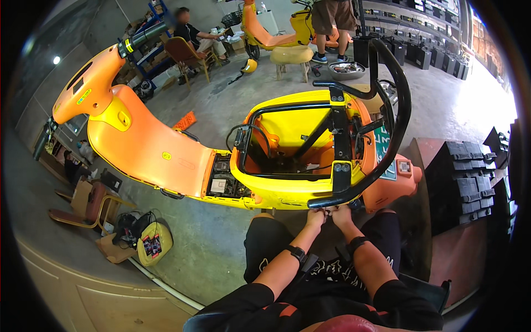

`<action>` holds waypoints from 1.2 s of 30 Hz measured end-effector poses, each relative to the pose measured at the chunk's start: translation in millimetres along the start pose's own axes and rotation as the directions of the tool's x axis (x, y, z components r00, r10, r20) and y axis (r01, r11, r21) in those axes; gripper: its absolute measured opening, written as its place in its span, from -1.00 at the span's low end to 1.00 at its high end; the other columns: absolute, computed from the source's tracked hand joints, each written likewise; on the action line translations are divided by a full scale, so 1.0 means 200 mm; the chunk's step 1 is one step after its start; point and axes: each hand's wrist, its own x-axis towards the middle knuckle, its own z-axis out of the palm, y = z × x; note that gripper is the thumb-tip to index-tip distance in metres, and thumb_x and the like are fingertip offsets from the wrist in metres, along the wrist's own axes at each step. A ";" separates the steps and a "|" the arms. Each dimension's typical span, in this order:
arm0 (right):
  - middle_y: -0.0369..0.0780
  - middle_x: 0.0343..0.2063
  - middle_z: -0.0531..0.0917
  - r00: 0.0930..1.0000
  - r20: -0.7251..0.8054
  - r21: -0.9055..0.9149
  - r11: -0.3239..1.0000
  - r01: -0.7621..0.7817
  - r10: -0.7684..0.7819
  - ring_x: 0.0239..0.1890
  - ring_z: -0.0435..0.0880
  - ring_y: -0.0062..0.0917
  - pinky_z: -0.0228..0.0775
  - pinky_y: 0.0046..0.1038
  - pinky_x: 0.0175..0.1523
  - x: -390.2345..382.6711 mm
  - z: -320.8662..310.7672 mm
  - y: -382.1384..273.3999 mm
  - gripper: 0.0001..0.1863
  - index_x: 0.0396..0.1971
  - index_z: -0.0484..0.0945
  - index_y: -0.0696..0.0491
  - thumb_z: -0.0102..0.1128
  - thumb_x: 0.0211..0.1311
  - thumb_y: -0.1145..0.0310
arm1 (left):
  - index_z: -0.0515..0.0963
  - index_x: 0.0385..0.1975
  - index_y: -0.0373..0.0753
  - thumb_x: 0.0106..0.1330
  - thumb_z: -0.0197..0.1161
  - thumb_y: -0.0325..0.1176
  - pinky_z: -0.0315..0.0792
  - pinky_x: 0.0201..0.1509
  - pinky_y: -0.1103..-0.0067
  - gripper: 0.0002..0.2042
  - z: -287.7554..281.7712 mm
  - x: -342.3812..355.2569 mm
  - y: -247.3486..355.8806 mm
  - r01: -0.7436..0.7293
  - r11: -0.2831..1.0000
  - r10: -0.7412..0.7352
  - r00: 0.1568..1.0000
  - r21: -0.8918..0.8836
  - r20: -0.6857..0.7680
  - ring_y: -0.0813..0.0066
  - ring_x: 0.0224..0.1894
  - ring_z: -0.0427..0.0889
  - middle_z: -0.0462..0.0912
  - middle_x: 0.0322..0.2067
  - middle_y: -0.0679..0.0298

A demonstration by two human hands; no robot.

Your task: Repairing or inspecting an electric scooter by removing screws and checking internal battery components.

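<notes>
An orange and yellow electric scooter stands across in front of me, its handlebar end to the left and its tail to the right. My left hand and my right hand are close together at its near side, just below the end of the black tubular rear rail. The fingers of both hands are bent in and meet there; whatever they pinch is too small or hidden. Above them, the seatless compartment lies uncovered, with cables and a black frame inside. Left of it, an uncovered floor bay shows electrical parts.
Black battery cases stand on a low platform at right. A yellow cushion and a chair are at left. At the back are a seated person, a standing person, a stool and a metal basin.
</notes>
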 end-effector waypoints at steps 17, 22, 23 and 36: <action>-0.14 -0.43 0.68 0.998 0.057 -0.109 0.994 0.023 -0.017 -0.34 0.68 -0.35 0.46 -0.39 -0.19 -0.01 -0.04 0.11 -0.73 -0.28 0.62 0.04 0.16 0.08 0.21 | 0.47 -0.52 -0.19 0.31 -0.01 -0.42 0.17 -0.61 0.65 -0.83 0.00 0.04 -0.07 -0.186 0.936 0.196 0.981 0.298 -0.003 0.61 -0.64 0.37 0.44 -0.64 0.36; -0.14 -0.35 0.68 0.987 0.129 -0.310 0.949 -0.053 0.097 -0.28 0.67 -0.32 0.47 -0.36 -0.19 -0.02 -0.06 -0.05 -0.70 -0.25 0.61 -0.01 0.14 0.13 0.12 | 0.51 -0.36 -0.26 0.34 -0.07 -0.52 0.29 -0.44 0.66 -0.83 -0.05 0.10 -0.07 -0.218 0.948 0.216 0.976 0.230 0.032 0.62 -0.52 0.41 0.51 -0.50 0.36; -0.07 -0.41 0.66 0.996 0.061 -0.165 0.985 -0.056 0.067 -0.30 0.66 -0.24 0.47 -0.26 -0.15 -0.02 -0.05 -0.07 -0.75 -0.42 0.65 0.05 0.16 -0.03 0.21 | 0.51 -0.34 -0.27 0.35 -0.06 -0.52 0.29 -0.44 0.66 -0.84 -0.04 0.12 -0.08 -0.264 0.942 0.254 0.964 0.208 0.076 0.63 -0.51 0.40 0.51 -0.50 0.36; 0.00 -0.37 0.64 0.995 0.101 -0.072 0.997 -0.019 0.027 -0.23 0.63 -0.16 0.45 -0.28 -0.12 0.11 0.10 0.38 -0.72 -0.35 0.63 0.08 0.19 -0.01 0.22 | 0.39 -0.57 -0.17 0.37 -0.07 -0.35 0.11 -0.71 0.66 -0.77 -0.02 -0.02 0.00 -0.087 0.971 0.082 0.996 0.224 0.030 0.65 -0.75 0.30 0.40 -0.69 0.39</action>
